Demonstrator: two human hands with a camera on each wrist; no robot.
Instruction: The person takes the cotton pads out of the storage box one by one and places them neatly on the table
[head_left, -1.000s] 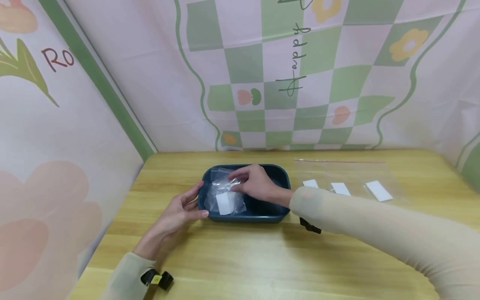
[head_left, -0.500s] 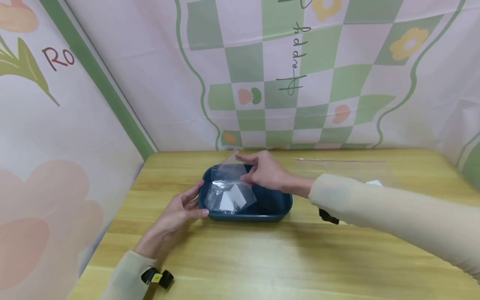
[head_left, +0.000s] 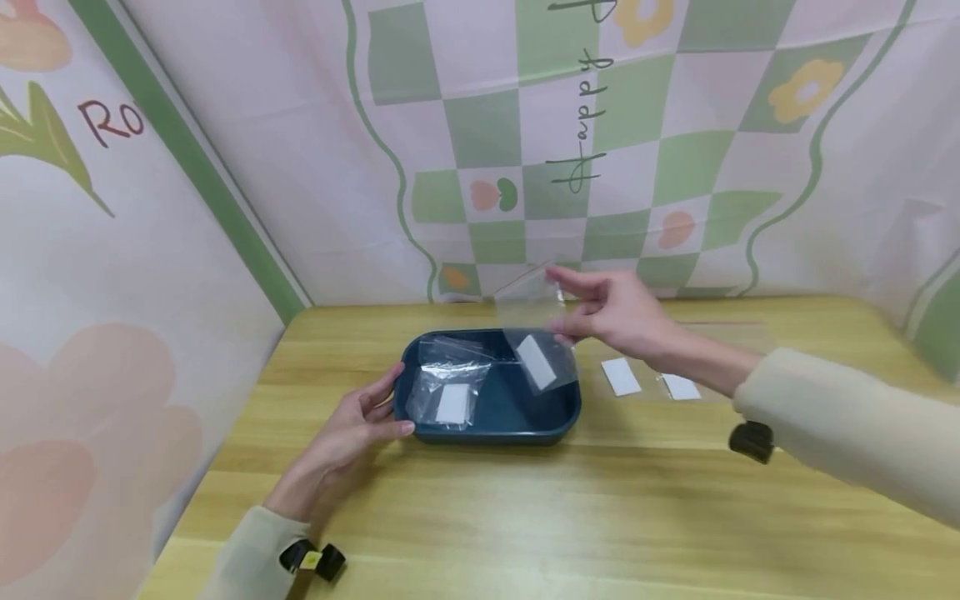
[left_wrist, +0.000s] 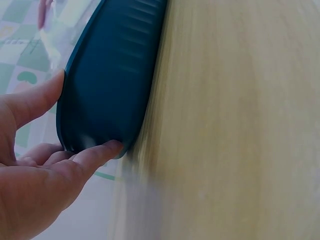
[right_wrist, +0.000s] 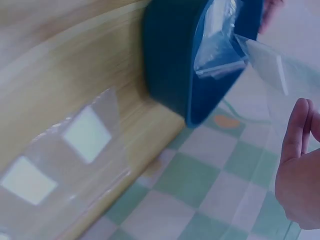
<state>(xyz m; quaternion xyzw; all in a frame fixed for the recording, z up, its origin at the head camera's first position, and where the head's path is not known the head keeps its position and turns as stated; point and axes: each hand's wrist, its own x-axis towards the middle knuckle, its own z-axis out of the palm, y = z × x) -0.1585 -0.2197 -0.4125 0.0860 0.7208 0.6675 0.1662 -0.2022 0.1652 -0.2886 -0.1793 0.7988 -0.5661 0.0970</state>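
Observation:
A dark blue plastic box [head_left: 495, 438] stands on the table, its long side facing me. My left hand [head_left: 348, 433] grips its left end, thumb and fingers spread along the corners; the left wrist view shows the fingers [left_wrist: 95, 157] against the end wall. My right hand [head_left: 626, 317] pinches a clear zip bag [head_left: 525, 304] by its upper part and holds it up over the box's right half. A white card [head_left: 536, 362] shows in the lower part of that bag. More clear bags [head_left: 427, 392], one with a white card, lie in the box's left half.
To the right of the box, more clear bags with white cards [head_left: 621, 377] lie side by side on the wooden table [head_left: 525, 533]; my right forearm partly covers them. A checked cloth [head_left: 555, 125] hangs behind the table's back edge.
My right hand has picked a bag from the pile in the box, raised it and carried it to the right. The left hand has stayed on the box's left end.

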